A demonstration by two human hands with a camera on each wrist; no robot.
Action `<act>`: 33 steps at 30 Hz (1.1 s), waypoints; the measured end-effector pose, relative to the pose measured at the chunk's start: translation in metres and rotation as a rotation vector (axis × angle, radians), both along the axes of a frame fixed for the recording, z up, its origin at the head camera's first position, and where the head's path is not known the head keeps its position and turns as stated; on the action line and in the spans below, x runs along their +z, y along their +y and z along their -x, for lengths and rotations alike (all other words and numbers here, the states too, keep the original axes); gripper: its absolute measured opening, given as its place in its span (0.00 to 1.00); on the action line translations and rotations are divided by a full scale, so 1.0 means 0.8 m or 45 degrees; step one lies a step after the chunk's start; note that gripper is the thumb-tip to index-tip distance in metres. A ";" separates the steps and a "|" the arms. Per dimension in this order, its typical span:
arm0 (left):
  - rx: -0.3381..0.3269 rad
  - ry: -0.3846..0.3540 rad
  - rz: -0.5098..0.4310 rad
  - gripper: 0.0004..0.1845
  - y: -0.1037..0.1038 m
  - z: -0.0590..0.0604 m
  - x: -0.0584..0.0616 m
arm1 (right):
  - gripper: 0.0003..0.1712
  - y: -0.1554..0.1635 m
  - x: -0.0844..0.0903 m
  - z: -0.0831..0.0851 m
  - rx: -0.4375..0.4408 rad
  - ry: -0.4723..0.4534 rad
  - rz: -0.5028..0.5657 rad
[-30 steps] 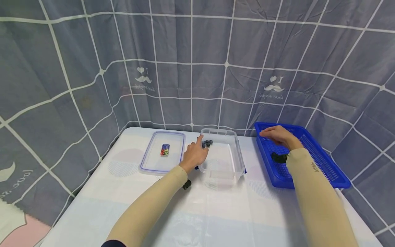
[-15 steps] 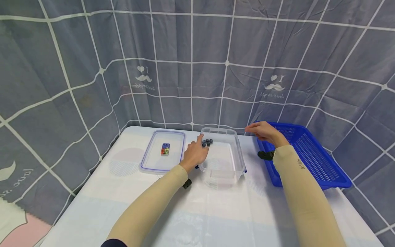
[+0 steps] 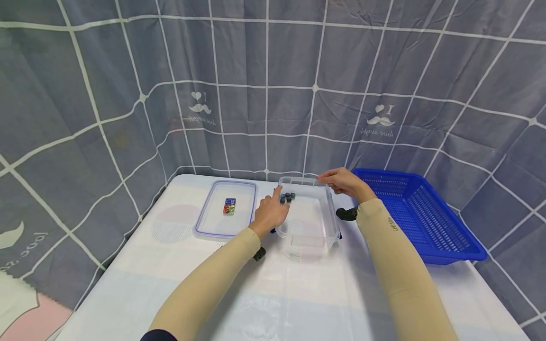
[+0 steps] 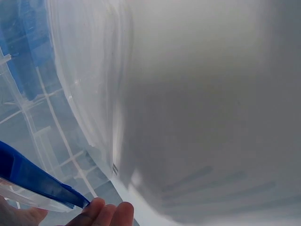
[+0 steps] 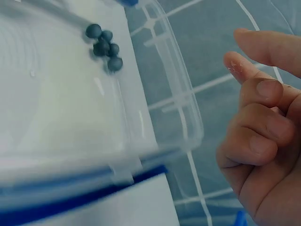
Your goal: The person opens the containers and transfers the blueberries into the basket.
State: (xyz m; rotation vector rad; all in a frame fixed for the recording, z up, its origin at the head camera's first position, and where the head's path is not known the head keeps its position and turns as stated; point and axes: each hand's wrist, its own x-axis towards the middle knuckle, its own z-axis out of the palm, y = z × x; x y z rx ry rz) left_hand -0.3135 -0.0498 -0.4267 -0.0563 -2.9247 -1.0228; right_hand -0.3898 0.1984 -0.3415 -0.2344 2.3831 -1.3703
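On the desk (image 3: 298,293), seen from the head camera, a clear plastic box (image 3: 308,219) stands in the middle, with a few dark blue beads (image 3: 286,197) clustered in its far left corner. The left hand (image 3: 269,212) rests against the box's left wall, its forefinger stretched up to the rim just beside the beads. The right hand (image 3: 343,182) hovers over the box's far right corner, fingers loosely bent and close together; whether they pinch anything cannot be told from this view. A clear lid (image 3: 225,209) lies flat to the left of the box, and a blue basket (image 3: 420,215) sits to the right.

From the left wrist camera, the box wall (image 4: 99,94) fills most of the view, blurred. Fingertips (image 4: 110,213) show at the bottom edge, next to a blue clip (image 4: 37,181) on the box.

From the right wrist camera, the beads (image 5: 103,47) lie inside the box (image 5: 70,103), well apart from the right hand (image 5: 263,136). Its fingers (image 5: 258,117) are curled loosely toward the palm, the forefinger straighter, and nothing shows between them.
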 end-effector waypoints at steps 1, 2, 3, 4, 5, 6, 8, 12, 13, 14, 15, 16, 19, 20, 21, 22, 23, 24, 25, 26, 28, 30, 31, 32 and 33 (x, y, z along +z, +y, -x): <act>0.001 0.000 -0.001 0.35 0.000 0.000 0.000 | 0.24 -0.005 -0.001 0.001 0.006 -0.001 0.009; 0.001 0.000 -0.001 0.35 0.000 0.001 -0.001 | 0.23 -0.011 -0.003 0.001 0.003 -0.004 0.013; 0.003 0.000 -0.001 0.35 0.000 0.001 -0.001 | 0.22 -0.016 -0.004 0.002 0.002 -0.004 0.013; 0.006 -0.002 0.000 0.35 0.000 0.000 -0.001 | 0.21 -0.021 -0.006 0.002 0.003 -0.007 0.015; 0.009 -0.003 0.003 0.35 0.000 0.000 -0.001 | 0.21 -0.026 -0.007 0.002 0.008 -0.008 0.013; 0.014 -0.005 0.006 0.35 -0.001 0.000 -0.001 | 0.21 -0.031 -0.008 0.003 0.012 -0.009 0.015; 0.021 -0.008 0.010 0.35 -0.001 0.000 -0.001 | 0.23 -0.040 -0.012 0.004 0.023 -0.018 0.021; 0.026 -0.019 0.005 0.35 0.000 0.000 0.000 | 0.25 -0.055 -0.017 0.005 0.039 -0.048 0.055; 0.025 -0.024 0.005 0.35 0.000 -0.001 0.000 | 0.26 -0.058 -0.019 0.005 0.039 -0.056 0.064; 0.025 -0.028 0.006 0.35 0.000 -0.001 0.000 | 0.26 -0.061 -0.020 0.005 0.040 -0.058 0.069; 0.025 -0.031 0.006 0.35 0.001 -0.001 0.001 | 0.25 -0.064 -0.021 0.005 0.039 -0.061 0.075; 0.026 -0.031 0.007 0.35 0.001 -0.001 0.001 | 0.25 -0.067 -0.022 0.006 0.034 -0.064 0.081; 0.027 -0.039 0.008 0.35 0.001 -0.002 0.002 | 0.22 -0.075 -0.029 0.008 0.010 -0.065 0.099; 0.028 -0.039 0.008 0.35 0.001 -0.002 0.003 | 0.22 -0.078 -0.032 0.009 0.004 -0.062 0.097; 0.029 -0.040 0.009 0.35 0.001 -0.002 0.003 | 0.21 -0.081 -0.035 0.010 -0.004 -0.065 0.104; 0.030 -0.041 0.010 0.35 0.001 -0.002 0.004 | 0.20 -0.083 -0.038 0.012 -0.013 -0.069 0.111; 0.032 -0.043 0.011 0.35 0.001 -0.002 0.004 | 0.20 -0.085 -0.042 0.013 -0.018 -0.070 0.115; 0.034 -0.043 0.012 0.35 0.001 -0.002 0.005 | 0.20 -0.087 -0.045 0.014 -0.023 -0.073 0.121; 0.036 -0.043 0.013 0.35 0.002 -0.002 0.005 | 0.20 -0.089 -0.048 0.015 -0.024 -0.074 0.117; 0.037 -0.043 0.014 0.35 0.002 -0.002 0.005 | 0.20 -0.090 -0.052 0.016 -0.029 -0.073 0.114; 0.037 -0.043 0.014 0.35 0.002 -0.002 0.005 | 0.20 -0.092 -0.057 0.017 -0.036 -0.076 0.118; 0.035 -0.042 0.017 0.35 0.003 -0.001 0.004 | 0.22 -0.094 -0.062 0.018 -0.041 -0.074 0.119; 0.034 -0.042 0.017 0.35 0.003 -0.001 0.004 | 0.23 -0.094 -0.064 0.018 -0.040 -0.070 0.114; 0.034 -0.040 0.021 0.35 0.003 -0.001 0.004 | 0.24 -0.095 -0.066 0.018 -0.045 -0.075 0.118; 0.035 -0.040 0.024 0.35 0.003 -0.001 0.004 | 0.25 -0.095 -0.067 0.018 -0.050 -0.081 0.119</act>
